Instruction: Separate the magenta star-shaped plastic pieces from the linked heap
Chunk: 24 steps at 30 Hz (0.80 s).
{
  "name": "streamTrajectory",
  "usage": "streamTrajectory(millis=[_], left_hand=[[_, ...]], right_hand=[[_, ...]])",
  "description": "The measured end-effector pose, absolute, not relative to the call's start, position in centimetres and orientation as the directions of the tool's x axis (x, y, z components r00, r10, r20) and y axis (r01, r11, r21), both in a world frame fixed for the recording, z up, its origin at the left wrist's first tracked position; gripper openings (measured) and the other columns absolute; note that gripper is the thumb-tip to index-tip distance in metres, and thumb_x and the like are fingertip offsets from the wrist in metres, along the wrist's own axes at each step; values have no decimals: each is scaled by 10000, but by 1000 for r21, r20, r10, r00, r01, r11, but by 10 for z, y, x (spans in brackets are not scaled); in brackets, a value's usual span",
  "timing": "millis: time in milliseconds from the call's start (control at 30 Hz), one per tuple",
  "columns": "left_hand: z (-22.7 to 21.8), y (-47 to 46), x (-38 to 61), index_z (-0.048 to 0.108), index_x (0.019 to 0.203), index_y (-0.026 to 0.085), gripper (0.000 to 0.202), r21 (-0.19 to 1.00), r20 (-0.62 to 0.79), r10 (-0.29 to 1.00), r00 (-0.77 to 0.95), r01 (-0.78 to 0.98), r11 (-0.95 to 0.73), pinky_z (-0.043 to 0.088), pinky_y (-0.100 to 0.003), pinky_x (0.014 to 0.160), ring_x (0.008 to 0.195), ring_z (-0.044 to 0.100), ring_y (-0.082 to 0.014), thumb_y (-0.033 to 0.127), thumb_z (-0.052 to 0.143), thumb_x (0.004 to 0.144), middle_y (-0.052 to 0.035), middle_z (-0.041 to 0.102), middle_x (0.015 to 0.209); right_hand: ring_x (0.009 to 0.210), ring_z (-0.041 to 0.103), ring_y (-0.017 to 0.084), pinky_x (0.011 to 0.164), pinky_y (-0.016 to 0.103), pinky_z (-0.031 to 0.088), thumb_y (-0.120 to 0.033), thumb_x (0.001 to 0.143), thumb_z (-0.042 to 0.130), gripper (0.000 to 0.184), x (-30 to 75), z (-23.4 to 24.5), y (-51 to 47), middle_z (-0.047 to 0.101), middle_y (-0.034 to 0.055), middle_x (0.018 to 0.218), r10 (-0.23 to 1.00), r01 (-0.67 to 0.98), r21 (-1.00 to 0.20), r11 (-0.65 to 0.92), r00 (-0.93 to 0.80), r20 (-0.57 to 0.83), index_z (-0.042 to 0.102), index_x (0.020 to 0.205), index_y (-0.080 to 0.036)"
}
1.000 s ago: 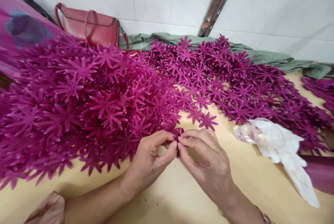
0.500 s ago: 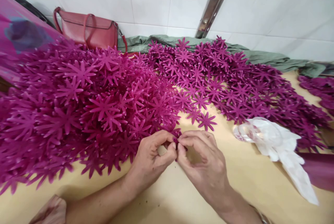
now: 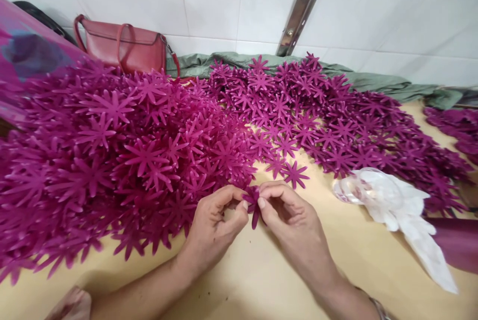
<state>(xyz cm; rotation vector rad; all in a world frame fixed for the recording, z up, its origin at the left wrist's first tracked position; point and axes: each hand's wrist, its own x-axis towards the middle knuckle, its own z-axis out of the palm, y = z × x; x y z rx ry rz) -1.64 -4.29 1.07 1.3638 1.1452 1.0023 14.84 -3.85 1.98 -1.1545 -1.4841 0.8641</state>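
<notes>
- A metallic band [image 3: 380,308] circles the right wrist, at the lower edge of the view.
- The left hand [image 3: 216,228] pinches the near-left side of a magenta petal cutout [image 3: 254,214] between thumb and forefinger.
- The right hand [image 3: 298,228] pinches the same cutout from the other side, thumb and forefinger pressed together on it.
- That cutout sits between the two sets of fingertips — one petal pointing down toward the person — above the pale yellow tabletop [image 3: 242,270].
- A few dark specks [image 3: 226,299] dot the surface below the hands.
- To the right lies a crumpled white tissue [image 3: 405,210], with a clear round plastic item [image 3: 345,190] against its left end.
- Just beyond the hands, a loose eight-or-so-petalled flower cutout [image 3: 295,174] lies flat.
- A large magenta heap [image 3: 145,156] fills the left; a darker purple heap [image 3: 351,131] spreads across the right.
- Behind them stand a red handbag [image 3: 123,46] and rumpled green cloth [image 3: 231,63] — both before a white tiled wall [image 3: 212,1].
</notes>
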Motion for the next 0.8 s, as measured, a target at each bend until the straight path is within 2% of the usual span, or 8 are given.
streamTrajectory(millis=[200, 333, 400, 533, 700, 800], left_hand=[[14, -45, -16, 615, 896, 198, 187, 997, -4, 974, 227, 82, -15, 399, -241, 648, 696, 492, -132, 354, 582, 995, 16, 567, 763], [13, -44, -17, 640, 922, 191, 207, 998, 26, 962, 272, 40, -38, 431, -248, 725, 770, 544, -143, 344, 548, 1027, 2, 597, 809], [11, -44, -16, 655, 954, 191, 182, 997, 60, 965, 256, 30, -70, 438, -244, 739, 785, 557, -142, 333, 565, 1023, -3, 616, 836], [7, -45, -15, 696, 1030, 195, 172, 993, 103, 970, 222, 25, -111, 459, -242, 771, 828, 596, -145, 308, 566, 1028, -22, 667, 913], [4, -45, -16, 715, 1062, 196, 181, 995, 100, 970, 222, -17, -99, 484, -251, 776, 845, 619, -159, 319, 589, 1019, -35, 689, 935], [5, -44, -17, 709, 999, 188, 177, 996, 88, 968, 236, -26, -84, 473, -248, 755, 813, 600, -155, 328, 601, 1012, -27, 674, 881]], right_hand=[[870, 702, 175, 795, 297, 589, -61, 876, 641, 173, 144, 18, -43, 714, 32, 891, 838, 458, -721, 520, -110, 535, 664, 896, -231], [869, 702, 159, 777, 261, 591, -64, 905, 620, 172, 146, 17, -43, 700, 27, 888, 840, 467, -725, 505, -75, 537, 646, 926, -233], [903, 710, 156, 794, 250, 599, -66, 919, 614, 190, 147, 17, -42, 708, 40, 938, 842, 453, -731, 510, -90, 532, 659, 1006, -228], [1011, 716, 184, 898, 310, 599, -63, 921, 646, 273, 152, 18, -41, 728, 78, 1075, 780, 505, -619, 602, -203, 592, 675, 1143, -221], [1041, 727, 216, 1002, 407, 559, -51, 913, 663, 288, 159, 20, -39, 762, 86, 1098, 690, 560, -463, 687, -302, 658, 670, 1153, -211], [982, 751, 195, 1020, 384, 550, -68, 915, 657, 242, 160, 20, -40, 780, 58, 1031, 712, 551, -512, 659, -236, 661, 657, 1106, -218]])
